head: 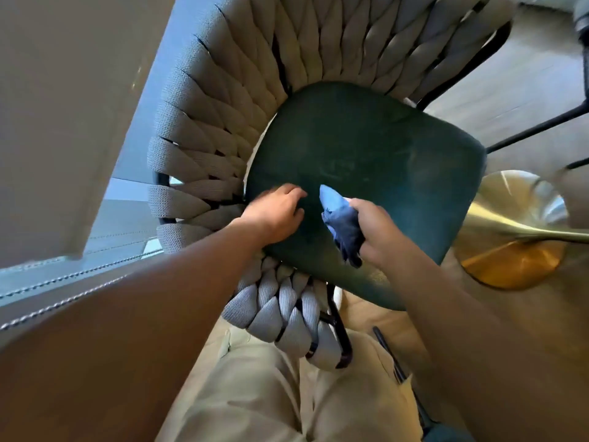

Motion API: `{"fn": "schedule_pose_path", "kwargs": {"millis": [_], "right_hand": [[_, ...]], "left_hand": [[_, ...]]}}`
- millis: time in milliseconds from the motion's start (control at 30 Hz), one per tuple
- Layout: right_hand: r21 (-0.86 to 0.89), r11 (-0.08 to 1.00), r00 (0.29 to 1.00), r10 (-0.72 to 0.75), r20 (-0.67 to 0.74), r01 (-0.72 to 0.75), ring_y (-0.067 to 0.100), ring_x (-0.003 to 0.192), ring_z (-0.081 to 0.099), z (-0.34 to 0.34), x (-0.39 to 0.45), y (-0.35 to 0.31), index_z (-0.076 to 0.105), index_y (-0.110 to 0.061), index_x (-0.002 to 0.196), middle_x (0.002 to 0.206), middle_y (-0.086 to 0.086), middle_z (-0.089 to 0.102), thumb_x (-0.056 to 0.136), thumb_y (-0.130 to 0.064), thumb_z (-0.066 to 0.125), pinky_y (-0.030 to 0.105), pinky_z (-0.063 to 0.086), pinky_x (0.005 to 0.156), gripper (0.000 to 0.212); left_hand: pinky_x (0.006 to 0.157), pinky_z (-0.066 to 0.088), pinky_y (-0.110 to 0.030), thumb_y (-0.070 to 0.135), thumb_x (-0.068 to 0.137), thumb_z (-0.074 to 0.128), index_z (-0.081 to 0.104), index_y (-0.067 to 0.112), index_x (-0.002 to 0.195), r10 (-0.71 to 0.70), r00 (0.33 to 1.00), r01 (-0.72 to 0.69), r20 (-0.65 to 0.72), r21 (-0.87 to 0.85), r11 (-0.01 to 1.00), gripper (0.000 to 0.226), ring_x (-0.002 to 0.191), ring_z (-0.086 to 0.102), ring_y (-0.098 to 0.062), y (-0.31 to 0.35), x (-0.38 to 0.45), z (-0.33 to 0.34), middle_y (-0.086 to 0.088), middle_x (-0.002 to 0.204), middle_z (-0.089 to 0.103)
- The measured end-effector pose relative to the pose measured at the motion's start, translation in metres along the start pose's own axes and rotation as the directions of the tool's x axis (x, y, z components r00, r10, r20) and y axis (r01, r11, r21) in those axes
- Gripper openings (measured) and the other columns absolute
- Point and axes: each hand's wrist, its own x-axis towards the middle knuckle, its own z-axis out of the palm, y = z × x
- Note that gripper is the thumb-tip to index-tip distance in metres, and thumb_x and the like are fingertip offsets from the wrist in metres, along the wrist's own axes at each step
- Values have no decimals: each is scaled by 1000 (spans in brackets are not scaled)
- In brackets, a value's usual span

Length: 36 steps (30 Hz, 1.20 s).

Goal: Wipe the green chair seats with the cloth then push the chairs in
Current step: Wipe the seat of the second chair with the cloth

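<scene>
I'm looking straight down at the green seat (pixel 366 173) of a chair, and I'll place everything from that seat. The right hand (pixel 379 231) is over the near part of the seat, fingers curled tight around a blue cloth (pixel 342 224); the cloth is bunched in the fist, its lighter tip pointing up across the cushion and its darker end hanging down below the knuckles. I cannot tell whether the cloth touches the fabric or is just above it. The left hand (pixel 274 212) is at the seat's near left edge, fingers bent, with the fingertips resting on the cushion just beside the cloth's tip; it grasps nothing that I can see, though the fingers are blurred, and the two hands are close but apart.

A woven grey backrest (pixel 242 100) wraps around the seat's far and left sides and continues under its near edge. The chair's black frame (pixel 529 129) shows past the seat's right side. Just right of the seat, lower on the wooden floor (pixel 516 68), sits a round brass base (pixel 510 231). To the left of the backrest is a pale wall (pixel 63 106). Below the seat I see beige trousers (pixel 255 393).
</scene>
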Motion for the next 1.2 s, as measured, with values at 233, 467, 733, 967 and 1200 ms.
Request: {"fn": "schedule_pose_path", "kwargs": {"millis": [233, 467, 733, 967, 1200], "right_hand": [[-31, 991, 984, -136, -113, 134, 23, 63, 51, 31, 79, -70, 61, -9, 76, 71, 13, 53, 93, -22, 52, 29, 43, 64, 23], [-704, 290, 560, -808, 184, 649, 23, 151, 25, 32, 158, -121, 39, -12, 153, 162, 8, 32, 96, -23, 43, 31, 18, 124, 58], [-831, 97, 400, -903, 158, 547, 37, 154, 7, 48, 229, -103, 21, -2, 158, 166, 19, 12, 96, -24, 41, 42, 6, 125, 68], [-743, -34, 138, -976, 169, 668, 41, 140, 43, 58, 243, -79, 62, 0, 132, 145, 21, 52, 91, -7, 36, 51, 35, 114, 49], [-575, -77, 138, -937, 322, 814, 25, 128, 58, 41, 228, -49, 75, 0, 102, 124, 13, 70, 88, 3, 46, 28, 36, 113, 33]], "left_hand": [[120, 31, -44, 25, 99, 58, 48, 5, 146, 84, 956, -96, -280, -29, 995, 52, 147, 35, -31, -36, 88, -1, -14, 157, 41], [127, 9, -37, 38, 106, 41, 34, 5, 156, 129, 851, -67, -508, 139, 988, 60, 155, 19, -27, -58, 138, 19, -12, 166, 26], [128, 9, -43, 42, 109, 29, 20, 6, 161, 114, 854, 42, -508, 287, 957, 64, 157, 8, -23, -69, 149, 44, -10, 170, 12], [127, 9, -45, 37, 108, 33, 23, 3, 159, 147, 837, -9, -527, 255, 967, 62, 157, 11, -27, -70, 150, 44, -14, 168, 17], [127, 8, -45, 25, 102, 36, 24, 1, 158, 162, 826, -50, -539, 216, 975, 63, 156, 13, -29, -71, 148, 41, -16, 168, 17]]}}
